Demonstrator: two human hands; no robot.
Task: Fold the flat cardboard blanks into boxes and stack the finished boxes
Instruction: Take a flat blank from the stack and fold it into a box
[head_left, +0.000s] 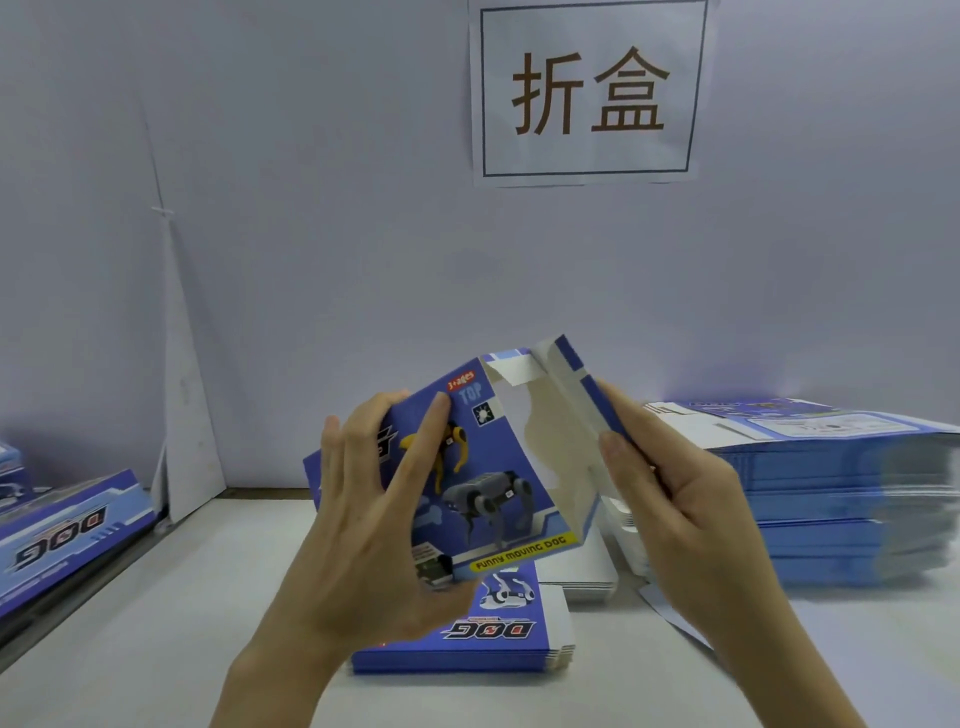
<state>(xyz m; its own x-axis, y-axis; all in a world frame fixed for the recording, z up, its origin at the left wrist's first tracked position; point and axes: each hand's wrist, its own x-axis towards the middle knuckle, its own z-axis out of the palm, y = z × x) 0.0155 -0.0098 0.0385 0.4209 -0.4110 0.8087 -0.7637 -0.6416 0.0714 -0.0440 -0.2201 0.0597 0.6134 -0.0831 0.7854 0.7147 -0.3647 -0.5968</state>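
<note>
On the white table (156, 597) a tall stack of flat blanks (831, 493) sits at the right, a thin pile (467, 654) lies near the front edge, and boxes (67, 525) lie at the far left. Above the thin pile, the half-opened blank (493, 467) is held in the air. The left hand (363, 519) grips its printed front, thumb on the face and fingers wrapped round the left edge, while the right hand (675, 499) pinches the blue side panel. The card looks light, thin and glossy, stiff only along its creases and likely to buckle mid-panel, so the best hold is probably close to the fold lines.
</note>
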